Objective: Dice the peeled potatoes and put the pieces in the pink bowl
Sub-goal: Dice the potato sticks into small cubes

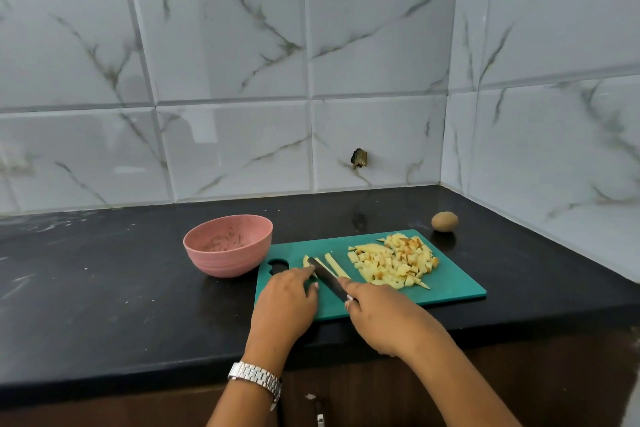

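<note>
A teal cutting board (450, 281) lies on the black counter. A heap of diced potato pieces (398, 262) covers its right half. Near its left end lie a few potato strips (334, 263). My left hand (289, 295) holds the strips down with curled fingertips. My right hand (375, 308) grips the handle of a dark-bladed knife (325, 276), whose blade crosses the strips. The pink bowl (228, 246) stands left of the board with no potato in it.
A whole brown unpeeled potato (444, 221) sits on the counter behind the board's right corner. Tiled walls close the back and right side. The black counter (104, 288) stretches left of the bowl.
</note>
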